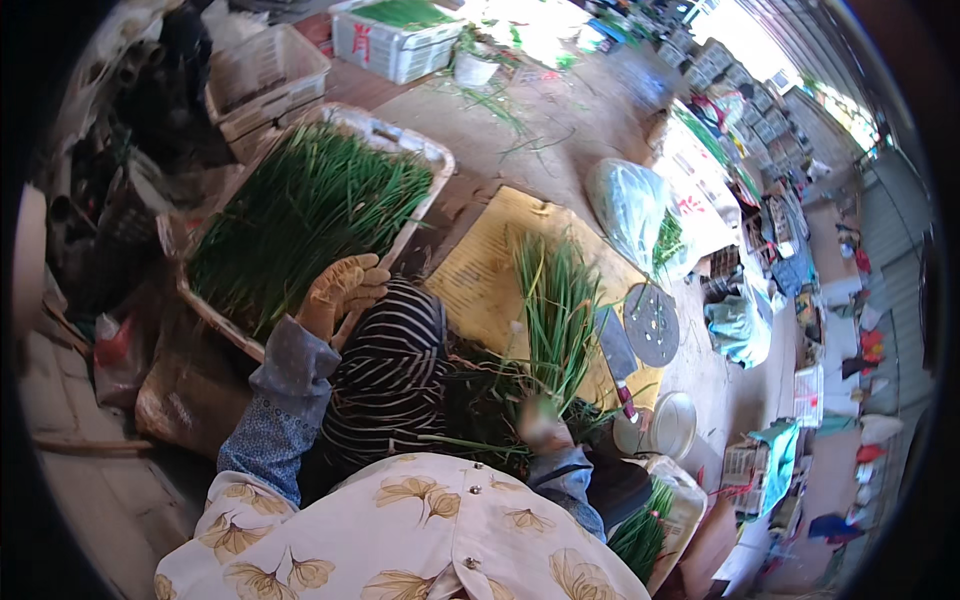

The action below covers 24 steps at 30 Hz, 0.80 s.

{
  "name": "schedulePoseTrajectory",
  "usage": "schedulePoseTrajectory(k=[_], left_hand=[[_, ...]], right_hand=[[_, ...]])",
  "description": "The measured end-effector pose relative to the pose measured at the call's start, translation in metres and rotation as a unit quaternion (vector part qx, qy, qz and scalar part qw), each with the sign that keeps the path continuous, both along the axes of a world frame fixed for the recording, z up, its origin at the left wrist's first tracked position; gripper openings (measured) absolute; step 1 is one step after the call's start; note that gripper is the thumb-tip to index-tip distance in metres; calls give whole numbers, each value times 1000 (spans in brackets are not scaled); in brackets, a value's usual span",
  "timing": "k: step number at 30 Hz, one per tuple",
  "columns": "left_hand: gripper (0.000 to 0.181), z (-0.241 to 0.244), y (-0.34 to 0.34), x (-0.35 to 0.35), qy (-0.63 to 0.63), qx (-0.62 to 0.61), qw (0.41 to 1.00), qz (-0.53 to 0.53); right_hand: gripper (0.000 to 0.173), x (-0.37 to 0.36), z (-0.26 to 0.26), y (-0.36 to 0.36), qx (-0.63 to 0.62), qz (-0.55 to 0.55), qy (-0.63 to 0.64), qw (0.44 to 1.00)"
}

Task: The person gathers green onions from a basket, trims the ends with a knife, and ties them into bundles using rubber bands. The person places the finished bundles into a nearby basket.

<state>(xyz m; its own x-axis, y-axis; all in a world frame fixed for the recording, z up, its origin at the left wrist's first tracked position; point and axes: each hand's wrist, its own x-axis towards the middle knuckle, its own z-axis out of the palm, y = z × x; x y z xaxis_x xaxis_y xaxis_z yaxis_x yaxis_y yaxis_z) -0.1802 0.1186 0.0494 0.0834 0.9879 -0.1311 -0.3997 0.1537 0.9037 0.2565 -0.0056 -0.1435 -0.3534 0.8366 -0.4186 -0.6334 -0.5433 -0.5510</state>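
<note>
My left hand, in a tan glove, is beside my striped knee at the near rim of a white plastic crate. Its fingers are extended and hold nothing. The crate is heaped with long green chive-like stalks. My right hand is at the root end of a loose bunch of similar stalks; blur hides its fingers, so its grip is unclear. The bunch lies fanned on a yellow sheet bearing print. A broad-bladed knife lies right of it, its dark red handle towards me.
A dark round disc with scraps on it lies beyond the knife. Nearby are a pale plastic tub and a clear bag of greens. Another crate of greens stands at my right. Further crates stand at the back.
</note>
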Motion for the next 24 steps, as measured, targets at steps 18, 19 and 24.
schedulePoseTrajectory(k=[18,19,24], left_hand=[[41,4,-13,156,128,-28,944,-303],[41,3,-14,153,136,-17,949,-284],[48,12,-8,175,164,-11,928,-334]], right_hand=[[17,27,-59,-17,130,-269,-462,835],[8,5,11,-10,193,-304,-509,782],[12,11,59,-12,186,-323,-357,857]])
